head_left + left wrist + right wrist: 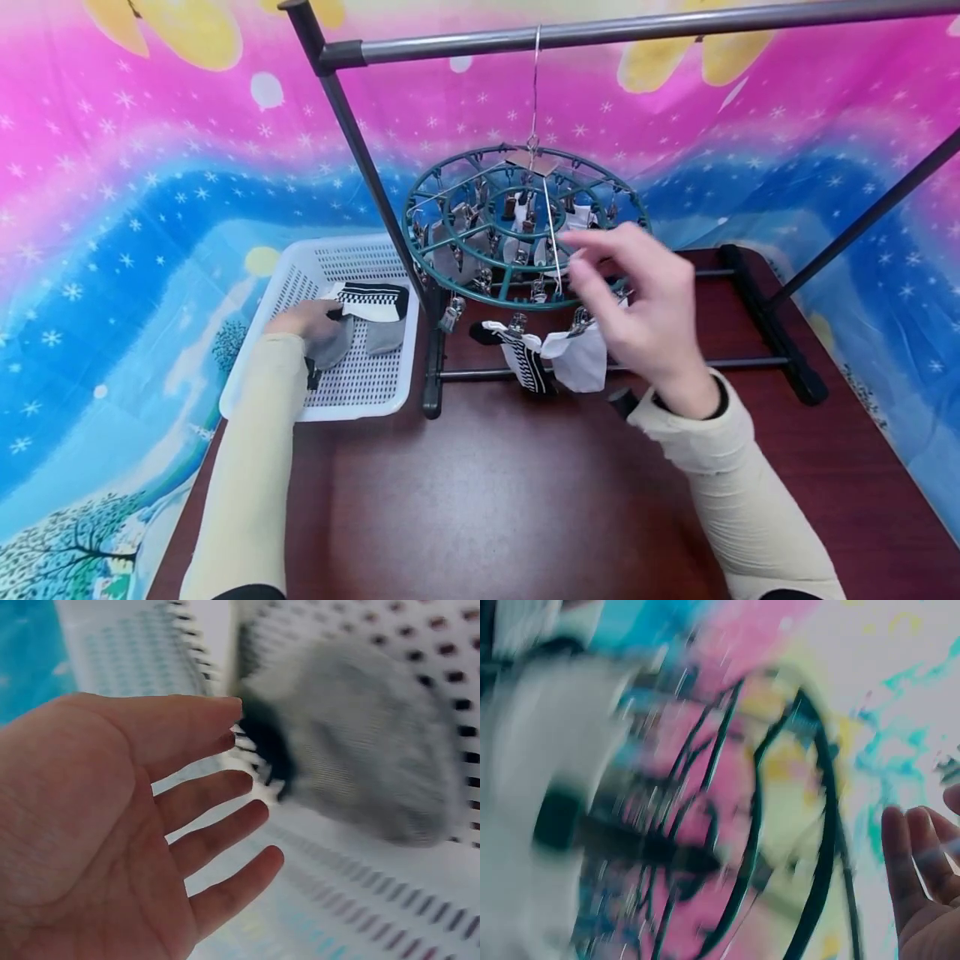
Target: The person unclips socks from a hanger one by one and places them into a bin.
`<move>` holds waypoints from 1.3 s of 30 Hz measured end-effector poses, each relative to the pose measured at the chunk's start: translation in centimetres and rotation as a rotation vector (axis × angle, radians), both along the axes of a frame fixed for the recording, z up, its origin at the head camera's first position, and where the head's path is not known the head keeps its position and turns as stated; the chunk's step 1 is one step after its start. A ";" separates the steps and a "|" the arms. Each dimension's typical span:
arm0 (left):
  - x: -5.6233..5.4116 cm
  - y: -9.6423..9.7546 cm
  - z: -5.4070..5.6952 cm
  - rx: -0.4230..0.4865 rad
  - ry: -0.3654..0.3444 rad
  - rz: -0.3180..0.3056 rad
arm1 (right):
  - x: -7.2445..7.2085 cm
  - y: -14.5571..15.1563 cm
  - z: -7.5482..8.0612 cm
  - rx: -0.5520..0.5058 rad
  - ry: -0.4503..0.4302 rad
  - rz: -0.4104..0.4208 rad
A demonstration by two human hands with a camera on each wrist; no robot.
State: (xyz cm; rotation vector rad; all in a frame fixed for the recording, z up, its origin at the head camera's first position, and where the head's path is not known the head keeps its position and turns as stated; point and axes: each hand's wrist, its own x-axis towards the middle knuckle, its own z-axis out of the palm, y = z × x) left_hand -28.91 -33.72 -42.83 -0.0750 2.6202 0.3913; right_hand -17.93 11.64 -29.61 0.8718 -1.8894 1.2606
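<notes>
My left hand [303,321] is inside the white basket [390,406], thumb and forefinger together at the dark edge of a grey sock [367,742], pinching it. The other fingers of that hand [157,795] stay fairly straight. Beside it lie a black-and-white sock [371,302] and another grey piece [386,336]. My right hand [641,304] is raised at the front right of the round green clip hanger [506,271], holding nothing, fingers loosely bent. From the hanger's front clips hang a black-and-white patterned sock [525,358] and a white sock [577,358].
The hanger hooks onto the dark bar [450,43] of a rack whose feet [806,387] stand on the brown table [510,500]. More pale socks [461,250] hang from inner clips. A printed cloth [97,275] covers the wall behind.
</notes>
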 end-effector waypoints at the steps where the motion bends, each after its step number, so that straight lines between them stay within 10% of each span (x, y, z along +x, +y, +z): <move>1: 0.2 0.2 0.6 0.003 0.023 -0.023 | -0.5 0.7 0.0 0.004 -0.008 -0.042; 7: 1.9 2.2 4.3 -0.012 0.169 -0.183 | -3.3 4.1 -1.8 0.094 -0.090 -0.184; 12: 5.6 6.0 6.1 -0.029 0.438 -0.365 | -4.5 5.0 -3.5 0.132 -0.141 -0.182; 17: 9.7 11.0 6.4 0.016 0.658 -0.510 | -4.9 5.6 -4.2 0.179 -0.166 -0.176; 23: 12.8 16.0 3.9 0.148 0.719 -0.538 | -4.8 5.8 -4.5 0.178 -0.174 -0.164; 31: 14.4 19.8 -1.2 0.377 0.601 -0.348 | -4.3 5.6 -4.7 0.143 -0.167 -0.097; 39: 13.9 22.0 -4.4 1.022 0.176 -0.081 | -3.6 5.3 -4.8 0.167 -0.120 -0.023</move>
